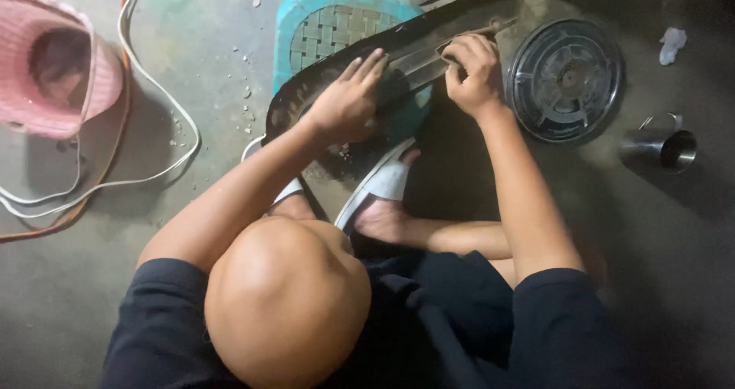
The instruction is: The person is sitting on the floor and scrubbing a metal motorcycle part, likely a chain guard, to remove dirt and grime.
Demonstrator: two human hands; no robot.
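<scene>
A long, dark, curved panel (pixel 321 90) lies slanted across a teal plastic stool with a woven top (pixel 337 25). My left hand (pixel 348 102) rests flat on the panel's lower part, fingers apart and stretched out. My right hand (pixel 471 71) is closed in a fist around a thin brown strip or tool (pixel 490 29) that lies along the panel's upper part. What exactly the strip is I cannot tell. Both hands touch the panel, about a hand's width apart.
A round dark metal disc with spokes (pixel 566 79) lies right of my right hand, with a steel cup (pixel 662 150) beyond it. A pink basket (pixel 50 63) and white cables (pixel 153 90) lie at the left. My feet in white sandals (pixel 383 182) are under the panel.
</scene>
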